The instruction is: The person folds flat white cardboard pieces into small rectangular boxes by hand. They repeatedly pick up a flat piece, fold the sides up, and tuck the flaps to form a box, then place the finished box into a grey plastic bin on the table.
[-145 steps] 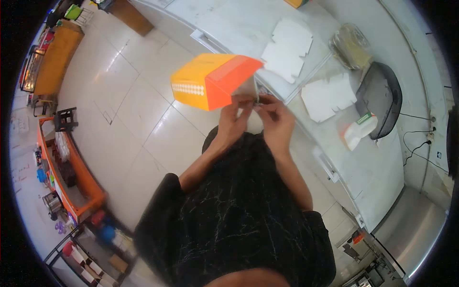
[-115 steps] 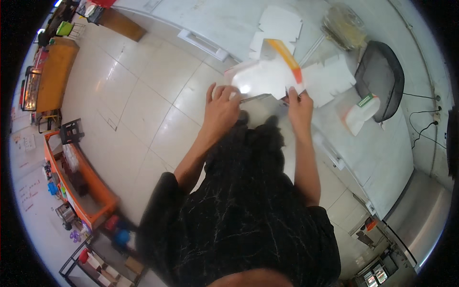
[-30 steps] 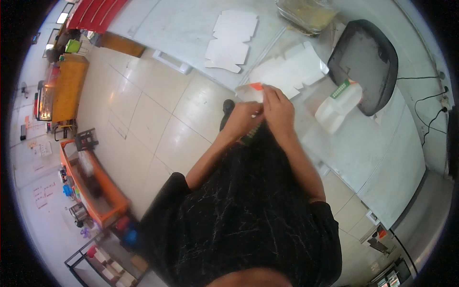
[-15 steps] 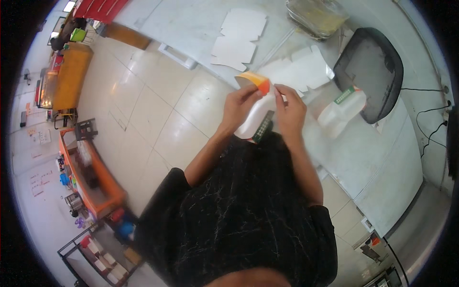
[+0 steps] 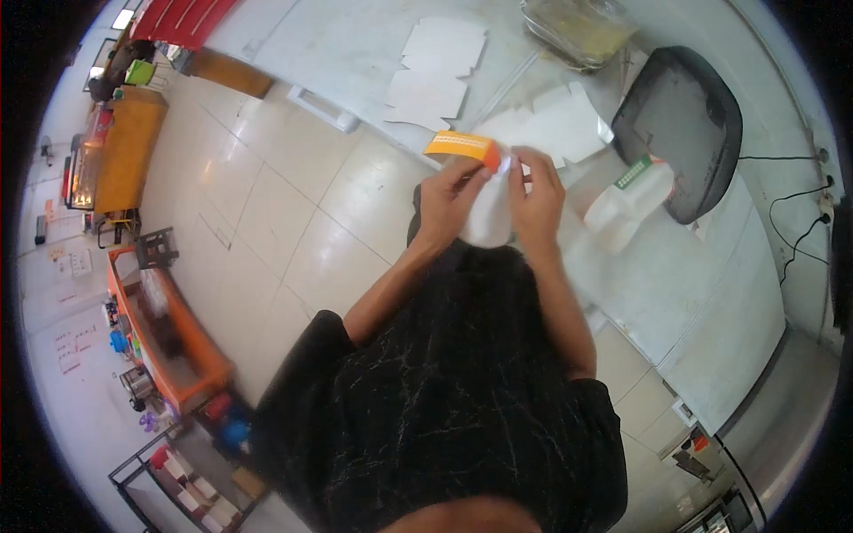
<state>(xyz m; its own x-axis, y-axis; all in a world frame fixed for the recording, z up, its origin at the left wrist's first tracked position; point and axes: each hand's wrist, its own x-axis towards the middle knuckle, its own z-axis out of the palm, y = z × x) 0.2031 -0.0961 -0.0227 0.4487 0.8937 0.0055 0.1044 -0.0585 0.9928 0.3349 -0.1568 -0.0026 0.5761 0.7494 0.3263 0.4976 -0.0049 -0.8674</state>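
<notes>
Over the lap, beside the near edge of the white worktop, a box hangs between both hands. The left hand grips its left side, thumb by the orange flap; the right hand seems to pinch its right edge, though the fingers hide the exact hold. Half a second ago a green strip showed at the box's near end; now it is out of sight, and the flap's patterned face shows. Farther off lie two cards; to the right, another box sits beside a black-rimmed tray.
</notes>
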